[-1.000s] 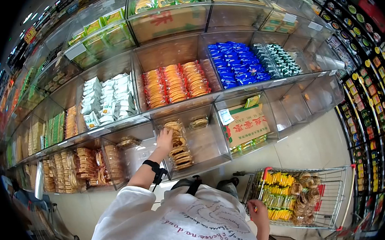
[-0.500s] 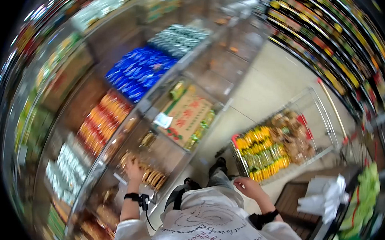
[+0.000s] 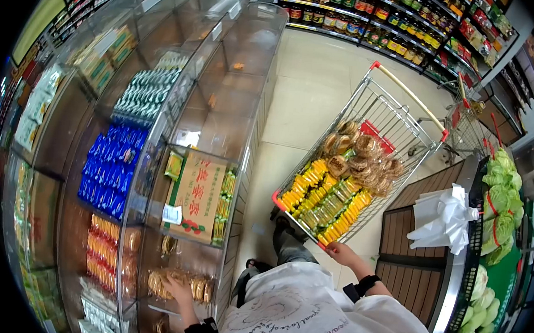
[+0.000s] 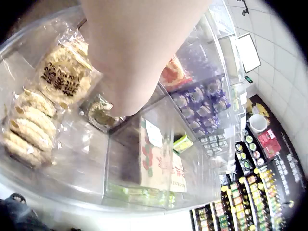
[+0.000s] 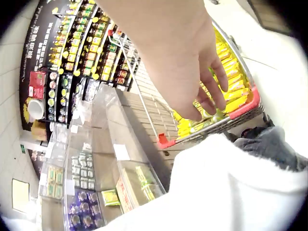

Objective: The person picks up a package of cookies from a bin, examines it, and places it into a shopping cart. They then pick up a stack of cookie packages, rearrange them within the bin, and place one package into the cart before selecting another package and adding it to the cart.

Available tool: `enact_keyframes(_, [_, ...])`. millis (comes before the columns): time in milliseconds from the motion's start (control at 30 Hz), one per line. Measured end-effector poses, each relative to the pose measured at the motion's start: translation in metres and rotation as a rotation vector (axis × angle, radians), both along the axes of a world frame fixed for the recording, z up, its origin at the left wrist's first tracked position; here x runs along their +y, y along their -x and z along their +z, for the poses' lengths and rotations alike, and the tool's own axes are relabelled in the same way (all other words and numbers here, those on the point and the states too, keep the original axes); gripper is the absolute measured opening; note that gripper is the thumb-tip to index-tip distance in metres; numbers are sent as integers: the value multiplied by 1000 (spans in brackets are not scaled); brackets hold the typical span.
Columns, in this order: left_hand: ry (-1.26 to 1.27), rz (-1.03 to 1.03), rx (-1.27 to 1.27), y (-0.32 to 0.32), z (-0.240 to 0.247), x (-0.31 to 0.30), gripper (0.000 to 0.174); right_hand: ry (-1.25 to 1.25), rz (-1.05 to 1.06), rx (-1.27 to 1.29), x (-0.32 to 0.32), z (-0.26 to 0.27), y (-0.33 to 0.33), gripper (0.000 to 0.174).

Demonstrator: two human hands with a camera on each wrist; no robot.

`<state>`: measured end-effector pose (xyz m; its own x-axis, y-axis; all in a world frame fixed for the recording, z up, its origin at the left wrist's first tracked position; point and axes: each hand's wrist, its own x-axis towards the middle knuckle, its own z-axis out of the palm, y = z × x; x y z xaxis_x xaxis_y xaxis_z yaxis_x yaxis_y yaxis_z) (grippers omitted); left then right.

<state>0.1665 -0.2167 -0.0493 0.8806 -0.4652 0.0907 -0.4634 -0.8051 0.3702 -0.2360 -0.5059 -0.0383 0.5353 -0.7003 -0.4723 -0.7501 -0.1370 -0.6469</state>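
Note:
My left hand (image 3: 178, 289) lies over a row of clear-wrapped round pastries (image 3: 201, 289) in a transparent bin, its fingers reaching across the wrappers. In the left wrist view one packet with dark print (image 4: 65, 77) faces up beside the palm, and the fingertips are hidden behind the hand. A single wrapped pastry (image 4: 102, 115) lies just past the thumb. My right hand (image 3: 344, 256) is at the front corner of the shopping cart (image 3: 429, 106). Its fingers (image 5: 219, 77) hang loosely over the red-cornered rim, close above yellow packets (image 5: 236, 86), with nothing held.
Inside the cart are yellow and green packets (image 3: 329, 211) and brown wrapped pastries (image 3: 366, 164). A bin beyond my left hand holds a printed carton (image 3: 197, 195). Blue packets (image 3: 113, 171) fill an upper bin. On the right, plastic bags (image 3: 440, 219) hang beside lettuce (image 3: 503, 201).
The head view has turned right, bringing the cart and vegetable stand further into view. My left hand stays over the pastry row. My right hand now meets the cart's front corner.

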Motion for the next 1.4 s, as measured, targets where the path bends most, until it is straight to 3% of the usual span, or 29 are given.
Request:
enact_keyframes(33, [48,-41,-32,6,-2,-9,60,6,-11,1,-8,-13,8,16])
enact_keyframes(67, [52,-51,-30,10,-3,-17,60,-92,-198,-78,-16,-26,15,17])
enact_keyframes(100, [83,-35,91,14,-5,-27,59,-188,-383,-160,-28,-42,22,18])
enact_keyframes(167, [86,-23,314,27,14,-55,56,-208,-522,-230,-58,-79,34,19])
enact_keyframes(233, [10,-100,394,25,14,-73,55,-333,-743,-260,-91,-72,41,23])
enact_keyframes(333, [-111,-189,476,27,22,-107,49,-434,-862,-231,-144,-67,39,26])
enact_keyframes(433, [-140,-249,305,15,6,-116,38,-375,-916,-277,-190,-79,37,27])
enact_keyframes(533, [-15,-140,398,10,5,-124,36,-356,-993,-339,-228,-99,28,28])
enact_keyframes(633, [-159,-168,378,16,13,-127,33,-330,-967,-277,-253,-124,19,35])
enact_keyframes(700, [-240,-176,375,21,12,-127,32,-410,-1040,-313,-263,-126,5,39])
enact_keyframes(767, [-105,-59,582,26,7,-119,34,-564,-1118,-464,-274,-121,-9,49])
enact_keyframes(800, [-112,-50,577,30,8,-117,34,-576,-1113,-462,-278,-119,-16,49])
enact_keyframes(867, [-253,-142,423,38,10,-112,35,-601,-1314,-492,-285,-115,-32,51])
enact_keyframes(900, [-204,-204,340,38,4,-110,34,-551,-1405,-531,-288,-124,-40,34])
enact_keyframes(967, [-202,-279,390,32,2,-101,32,-620,-1426,-548,-297,-140,-46,24])
enact_keyframes(1000, [-196,-360,450,36,15,-105,30,-678,-1451,-560,-300,-146,-46,23])
enact_keyframes(1033, [-193,-359,287,57,50,-142,29,-691,-1362,-546,-303,-144,-43,29])
enact_keyframes(1200, [-210,-230,368,64,23,-99,37,-681,-1506,-555,-318,-166,-56,25])
enact_keyframes(1267, [-343,-19,510,70,25,-96,39,-684,-1667,-529,-323,-173,-63,25])
enact_keyframes(1300, [-241,-103,495,70,12,-81,37,-697,-1668,-539,-325,-180,-62,57])
enact_keyframes(1333, [-241,-76,500,73,9,-74,37,-705,-1646,-522,-324,-195,-56,57])
enact_keyframes(1400, [-234,-184,304,79,6,-71,31,-726,-1686,-687,-324,-230,-44,40])
